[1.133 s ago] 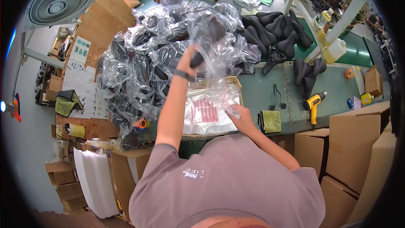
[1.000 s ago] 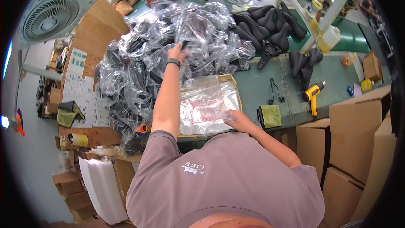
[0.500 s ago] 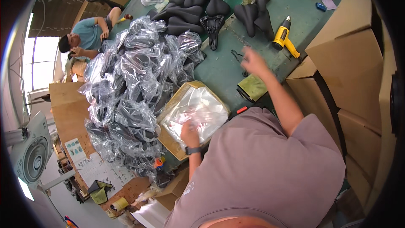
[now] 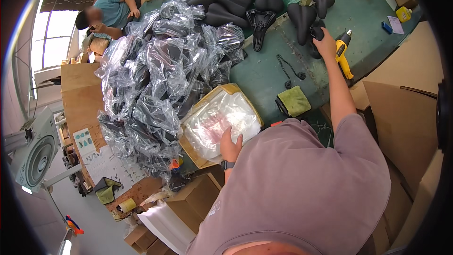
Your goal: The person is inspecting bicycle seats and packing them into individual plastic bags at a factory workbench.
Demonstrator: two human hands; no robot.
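My left hand (image 4: 230,146) is over an open cardboard box (image 4: 189,157) of clear plastic bags (image 4: 212,123), its thumb and fingers apart. Out to the right, my right hand (image 4: 325,46) has its fingers closed on the end of a black bicycle saddle (image 4: 317,34). Another dark saddle (image 4: 302,21) lies just left of it, and a yellow heat gun (image 4: 343,54) rests to the right of that hand. More black saddles (image 4: 226,7) are grouped at the far side of the table, one with its underside (image 4: 259,26) up.
Saddles wrapped in clear plastic (image 4: 160,75) form a large heap on the left. A folded green cloth (image 4: 296,101) and a black earphone cord (image 4: 283,68) lie on the green table (image 4: 259,75). Cardboard cartons (image 4: 396,118) stand at right. Another person (image 4: 115,12) sits far left.
My right hand has reached farther out to the right and closed on a saddle. My left hand has shifted slightly right over the bags, its fingers now spread. The view has shifted.
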